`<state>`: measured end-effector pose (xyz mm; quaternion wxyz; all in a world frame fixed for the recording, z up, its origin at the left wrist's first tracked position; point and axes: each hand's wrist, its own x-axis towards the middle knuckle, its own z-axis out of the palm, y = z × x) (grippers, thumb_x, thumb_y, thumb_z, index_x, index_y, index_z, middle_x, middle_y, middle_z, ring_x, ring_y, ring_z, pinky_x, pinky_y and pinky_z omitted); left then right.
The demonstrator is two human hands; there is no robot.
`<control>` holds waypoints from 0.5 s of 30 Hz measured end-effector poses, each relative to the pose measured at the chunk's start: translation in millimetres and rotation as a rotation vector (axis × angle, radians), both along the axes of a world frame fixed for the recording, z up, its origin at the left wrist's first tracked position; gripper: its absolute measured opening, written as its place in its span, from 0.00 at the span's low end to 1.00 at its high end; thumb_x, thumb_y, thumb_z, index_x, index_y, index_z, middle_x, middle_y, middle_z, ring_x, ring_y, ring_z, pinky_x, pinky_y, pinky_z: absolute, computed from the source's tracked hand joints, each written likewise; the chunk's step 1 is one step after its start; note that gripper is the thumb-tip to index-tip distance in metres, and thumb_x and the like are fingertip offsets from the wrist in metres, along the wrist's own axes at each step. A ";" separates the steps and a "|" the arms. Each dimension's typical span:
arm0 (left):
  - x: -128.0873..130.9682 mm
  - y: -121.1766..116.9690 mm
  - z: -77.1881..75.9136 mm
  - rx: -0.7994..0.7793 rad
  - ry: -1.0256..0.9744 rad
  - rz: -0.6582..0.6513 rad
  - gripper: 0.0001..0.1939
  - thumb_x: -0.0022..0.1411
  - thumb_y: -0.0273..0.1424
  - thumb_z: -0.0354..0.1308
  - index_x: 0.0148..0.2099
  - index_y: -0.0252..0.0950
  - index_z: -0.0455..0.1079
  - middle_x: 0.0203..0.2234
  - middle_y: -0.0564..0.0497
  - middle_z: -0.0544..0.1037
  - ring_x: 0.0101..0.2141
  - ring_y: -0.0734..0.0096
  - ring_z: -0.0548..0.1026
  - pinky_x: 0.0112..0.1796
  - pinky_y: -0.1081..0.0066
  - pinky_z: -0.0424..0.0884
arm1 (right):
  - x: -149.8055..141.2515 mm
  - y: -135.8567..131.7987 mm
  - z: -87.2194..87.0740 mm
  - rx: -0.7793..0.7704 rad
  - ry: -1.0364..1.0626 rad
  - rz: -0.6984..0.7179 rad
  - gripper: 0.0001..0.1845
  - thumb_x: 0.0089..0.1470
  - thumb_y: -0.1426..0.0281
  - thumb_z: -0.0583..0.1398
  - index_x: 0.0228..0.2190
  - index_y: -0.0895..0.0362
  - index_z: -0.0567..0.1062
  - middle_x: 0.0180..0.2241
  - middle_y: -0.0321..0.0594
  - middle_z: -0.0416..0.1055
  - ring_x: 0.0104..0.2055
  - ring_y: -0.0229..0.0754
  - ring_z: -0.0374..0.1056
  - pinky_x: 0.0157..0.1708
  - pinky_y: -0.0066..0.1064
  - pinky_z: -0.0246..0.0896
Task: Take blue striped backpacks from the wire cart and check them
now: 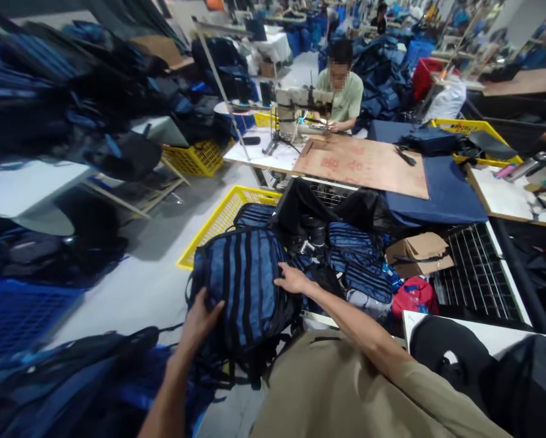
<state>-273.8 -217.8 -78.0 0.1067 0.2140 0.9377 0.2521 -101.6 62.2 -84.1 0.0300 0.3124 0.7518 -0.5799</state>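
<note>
A blue backpack with black vertical stripes is held up in front of me, partly over a yellow crate, its loose black straps hanging underneath. My left hand grips its lower left side, thumb spread on the front and the other fingers partly hidden. At the right edge, my right hand has its fingers closed on the fabric. Just beyond the right hand lie striped blue pieces in a wire-sided bin.
Behind the bin, a person works at a sewing machine. The yellow crate stands beyond the backpack. A red bundle and a folded cardboard piece lie to the right. Dark blue bags are heaped at lower left.
</note>
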 end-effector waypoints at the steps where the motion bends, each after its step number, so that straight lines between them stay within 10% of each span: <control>1: 13.4 -6.8 -20.4 -0.049 -0.035 0.017 0.33 0.68 0.43 0.55 0.66 0.24 0.69 0.62 0.24 0.79 0.65 0.29 0.76 0.65 0.36 0.73 | 9.7 -3.8 -14.9 -0.014 -0.030 0.003 0.40 0.53 0.55 0.76 0.63 0.53 0.76 0.56 0.44 0.84 0.61 0.59 0.77 0.65 0.48 0.68; 4: 39.0 -23.6 -46.4 -0.019 -0.093 0.046 0.35 0.70 0.45 0.54 0.69 0.25 0.69 0.68 0.25 0.75 0.71 0.35 0.70 0.73 0.43 0.64 | 33.1 -10.1 -44.3 -0.029 -0.083 0.019 0.42 0.57 0.53 0.74 0.67 0.55 0.73 0.61 0.49 0.81 0.64 0.59 0.76 0.68 0.47 0.66; 7: 40.8 -33.7 -35.5 0.089 -0.178 0.152 0.46 0.66 0.47 0.63 0.79 0.32 0.58 0.72 0.31 0.71 0.70 0.38 0.72 0.71 0.46 0.68 | 34.0 -9.3 -58.8 -0.006 -0.087 0.001 0.47 0.62 0.51 0.70 0.73 0.59 0.65 0.73 0.57 0.67 0.74 0.59 0.66 0.75 0.46 0.57; 11: 13.2 -40.7 -18.0 0.220 -0.202 0.430 0.60 0.61 0.51 0.72 0.84 0.36 0.47 0.77 0.32 0.62 0.72 0.39 0.68 0.73 0.47 0.63 | 13.2 -8.8 -73.6 0.006 -0.085 -0.082 0.59 0.61 0.48 0.70 0.78 0.64 0.56 0.79 0.63 0.54 0.81 0.61 0.51 0.80 0.46 0.45; 15: -34.6 -38.9 -31.4 0.364 -0.435 0.561 0.64 0.63 0.51 0.72 0.85 0.32 0.39 0.82 0.28 0.49 0.79 0.39 0.53 0.77 0.48 0.53 | 1.1 -6.2 -88.2 -0.046 -0.118 -0.219 0.67 0.57 0.41 0.69 0.80 0.64 0.52 0.81 0.60 0.49 0.84 0.59 0.46 0.81 0.42 0.41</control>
